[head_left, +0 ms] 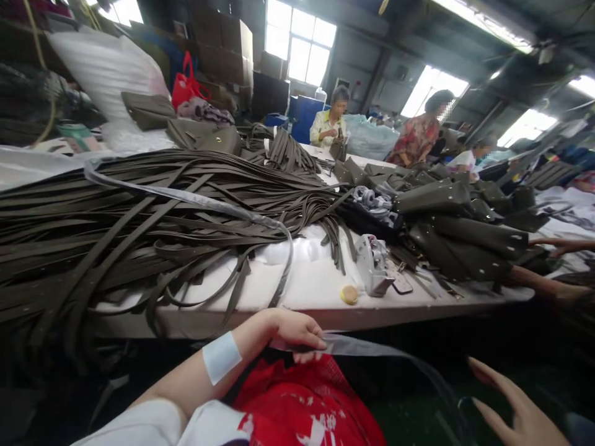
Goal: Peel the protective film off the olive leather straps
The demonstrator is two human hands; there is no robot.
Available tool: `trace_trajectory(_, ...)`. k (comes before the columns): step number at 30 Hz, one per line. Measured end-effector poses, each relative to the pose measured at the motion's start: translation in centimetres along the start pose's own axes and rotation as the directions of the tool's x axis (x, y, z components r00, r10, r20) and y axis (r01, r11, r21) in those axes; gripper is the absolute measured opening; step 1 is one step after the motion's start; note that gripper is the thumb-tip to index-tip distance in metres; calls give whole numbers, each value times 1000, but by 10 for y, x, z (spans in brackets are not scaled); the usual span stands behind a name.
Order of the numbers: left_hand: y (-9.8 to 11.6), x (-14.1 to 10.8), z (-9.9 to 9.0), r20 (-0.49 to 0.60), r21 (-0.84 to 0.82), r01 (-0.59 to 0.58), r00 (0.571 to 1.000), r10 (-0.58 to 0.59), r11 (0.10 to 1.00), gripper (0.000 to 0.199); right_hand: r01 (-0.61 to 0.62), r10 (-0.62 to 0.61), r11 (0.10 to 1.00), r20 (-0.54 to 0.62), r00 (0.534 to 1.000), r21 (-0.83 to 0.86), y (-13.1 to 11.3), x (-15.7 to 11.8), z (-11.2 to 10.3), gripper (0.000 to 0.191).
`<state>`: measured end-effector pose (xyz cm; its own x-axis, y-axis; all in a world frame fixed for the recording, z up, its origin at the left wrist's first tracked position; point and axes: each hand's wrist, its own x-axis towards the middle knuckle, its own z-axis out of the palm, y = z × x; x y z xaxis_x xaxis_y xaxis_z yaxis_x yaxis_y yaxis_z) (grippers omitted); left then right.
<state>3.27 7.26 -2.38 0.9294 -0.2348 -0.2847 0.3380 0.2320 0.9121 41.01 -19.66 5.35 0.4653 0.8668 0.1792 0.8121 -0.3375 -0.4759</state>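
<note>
Looks like handling the grey strap (367, 345) in front of the table (316, 282), left hand (300, 331) pinching it, right hand (527, 415) wide, contact too blurry, next move probably needing a grip.

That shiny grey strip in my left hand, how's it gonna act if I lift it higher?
Probably floppy: the shiny grey strip sags in a curve beyond the left hand. It's likely light, being thin and narrow. Its glossy, film-like surface may be a bit slippery between the fingers.
</note>
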Motion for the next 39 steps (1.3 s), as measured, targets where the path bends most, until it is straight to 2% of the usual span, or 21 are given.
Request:
trace_trajectory(2, 1, 12, 7, 43, 5, 4, 999, -4, 1000, 52, -12, -52, 972, 266, 963, 234, -39, 7, 42, 52)
trace_trajectory(3, 2, 17, 10, 61, -8, -7, 998, 7, 1000, 52, -7, -134, 933, 363, 922, 361, -61, 10, 65, 50)
trace_trajectory(5, 3, 24, 13, 74, -61, -37, 996, 42, 997, 49, -15, -307, 848, 515, 800, 530, -99, 13, 112, 49)
trace_trajectory(6, 3, 24, 13, 66, -92, -50, 996, 56, 995, 48, -69, -353, 815, 588, 727, 575, -112, 13, 132, 50)
trace_trajectory(8, 0, 22, 10, 35, -149, -50, 998, 56, 988, 47, -214, -351, 794, 717, 602, 569, -123, 13, 164, 57)
trace_trajectory(9, -3, 21, 8, 20, -168, -34, 999, 38, 985, 46, -258, -334, 796, 753, 567, 548, -122, 14, 175, 60)
trace_trajectory(11, -9, 19, 6, -4, -199, 16, 1000, -18, 980, 42, -261, -312, 814, 769, 558, 520, -117, 18, 186, 61)
trace_trajectory(13, -16, 22, 4, -15, -229, 51, 998, -56, 972, 37, -193, -334, 833, 750, 571, 518, -114, 26, 189, 57)
trace_trajectory(14, -18, 27, 5, -16, -241, 54, 998, -60, 969, 35, -162, -351, 842, 750, 561, 515, -115, 30, 187, 55)
trace_trajectory(18, -24, 56, 7, -15, -249, 29, 999, -34, 968, 32, -107, -393, 865, 794, 463, 490, -127, 38, 176, 45)
trace_trajectory(20, -22, 67, 6, -3, -226, 31, 999, -32, 974, 35, -94, -393, 870, 794, 463, 485, -128, 40, 169, 45)
trace_trajectory(22, -16, 71, 2, 5, -203, 37, 999, -37, 979, 40, -94, -378, 870, 777, 504, 484, -124, 43, 162, 46)
trace_trajectory(25, -3, 65, -8, -3, -171, 52, 999, -54, 984, 49, -129, -308, 881, 759, 574, 456, -109, 48, 152, 48)
trace_trajectory(29, 12, 48, -15, -53, -107, 58, 997, -64, 993, 50, -141, -239, 899, 734, 636, 415, -94, 61, 142, 49)
trace_trajectory(32, 25, 35, -8, -27, -126, 65, 997, -68, 990, 46, -115, -262, 898, 727, 635, 425, -89, 72, 136, 50)
trace_trajectory(34, 38, 25, 0, -25, -233, 39, 999, -46, 972, 44, -76, -329, 879, 714, 618, 471, -89, 76, 136, 49)
trace_trajectory(35, 47, 18, 4, -56, -305, -6, 998, -11, 952, 42, -43, -364, 871, 702, 612, 489, -90, 76, 139, 49)
trace_trajectory(37, 70, 5, 10, -182, -435, -168, 979, 96, 884, 36, 39, -403, 868, 657, 637, 495, -96, 72, 153, 51)
trace_trajectory(38, 82, 0, 11, -277, -476, -277, 948, 157, 835, 32, 65, -404, 872, 637, 656, 486, -101, 68, 164, 53)
trace_trajectory(39, 94, -5, 12, -392, -487, -404, 893, 220, 774, 29, 71, -392, 877, 622, 678, 474, -109, 63, 176, 55)
